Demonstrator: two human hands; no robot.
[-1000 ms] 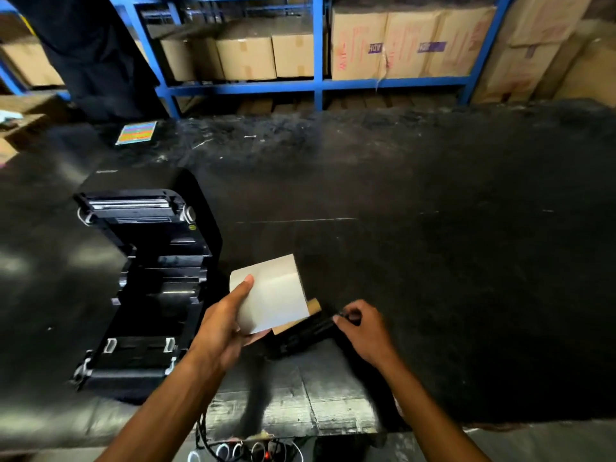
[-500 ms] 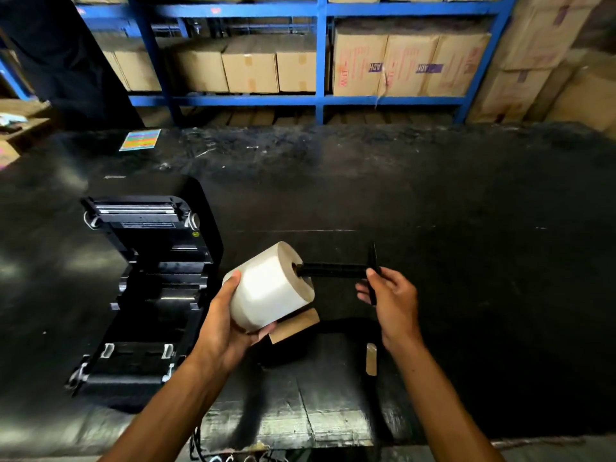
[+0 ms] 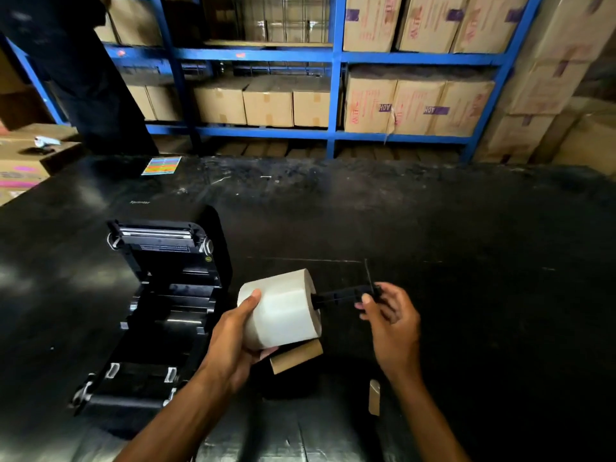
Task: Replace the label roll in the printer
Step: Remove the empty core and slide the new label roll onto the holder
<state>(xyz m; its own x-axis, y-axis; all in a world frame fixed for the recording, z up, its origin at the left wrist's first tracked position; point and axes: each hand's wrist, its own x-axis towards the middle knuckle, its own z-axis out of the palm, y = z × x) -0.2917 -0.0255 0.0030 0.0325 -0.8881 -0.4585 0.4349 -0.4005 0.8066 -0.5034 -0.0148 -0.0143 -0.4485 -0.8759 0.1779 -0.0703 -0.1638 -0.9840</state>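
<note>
A white label roll (image 3: 283,308) is held above the table in my left hand (image 3: 233,345), thumb on top of it. A black spindle (image 3: 340,295) sticks out of the roll's core to the right, and my right hand (image 3: 390,318) pinches its flanged end. The black label printer (image 3: 160,311) stands at the left with its lid tipped back and its roll bay bare. An empty brown cardboard core (image 3: 296,356) lies on the table just under the roll.
A second small cardboard core (image 3: 374,396) lies near my right wrist. A coloured sticker sheet (image 3: 161,165) lies at the table's (image 3: 466,295) far left edge. Blue shelving (image 3: 333,95) with cardboard boxes runs behind, and a person in dark clothes (image 3: 76,78) stands at the back left.
A second ago the roll and spindle were low by the table. Both hands have lifted them, and the spindle now sits in the roll's core, slightly deeper than half a second ago.
</note>
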